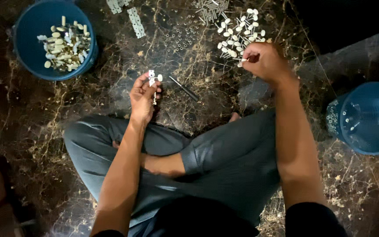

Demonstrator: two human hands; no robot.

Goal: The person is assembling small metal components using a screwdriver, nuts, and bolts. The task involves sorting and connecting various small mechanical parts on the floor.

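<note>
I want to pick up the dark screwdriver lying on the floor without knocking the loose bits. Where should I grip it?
Probably by the thicker end of the screwdriver, toward the lower right, coming from above. It lies flat and slanted on the marble floor, with bare stone beside that end, while its thin tip points up toward the left hand.

The right hand (pixel 264 61) is curled over whatever it pinches beside the white caps (pixel 240 30), hiding it. The small metal part (pixel 152 78) in the left hand (pixel 143 94) is too tiny to identify. Beyond it, metal strips (pixel 130 13) run off the top edge.
</note>
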